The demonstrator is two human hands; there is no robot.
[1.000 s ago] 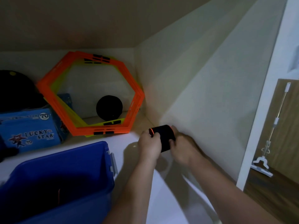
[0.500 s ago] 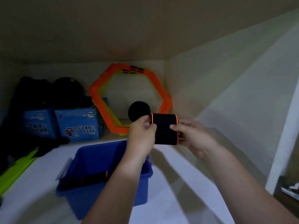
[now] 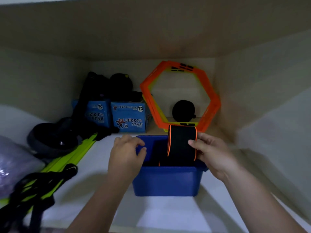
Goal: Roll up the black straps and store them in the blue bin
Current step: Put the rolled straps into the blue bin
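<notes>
A rolled black strap (image 3: 181,143) with orange edges is held upright over the open top of the blue bin (image 3: 168,180). My right hand (image 3: 210,153) grips the roll from its right side. My left hand (image 3: 127,152) is off the roll and rests on the bin's left rim, fingers curled over the edge. Inside the bin, under the roll, lies another dark strap (image 3: 159,163) with an orange edge, mostly hidden.
The bin sits on a white shelf (image 3: 94,158) inside a cupboard. Orange hexagon rings (image 3: 213,101) with a black ball (image 3: 183,110) lean at the back. Blue boxes (image 3: 129,118), black gear (image 3: 55,137), green bars (image 3: 72,155) and loose black straps (image 3: 38,187) lie left.
The roll has moved from in front of the back wall to over the bin. My left hand has let go of it and gone to the bin's rim. The view has shifted right.
</notes>
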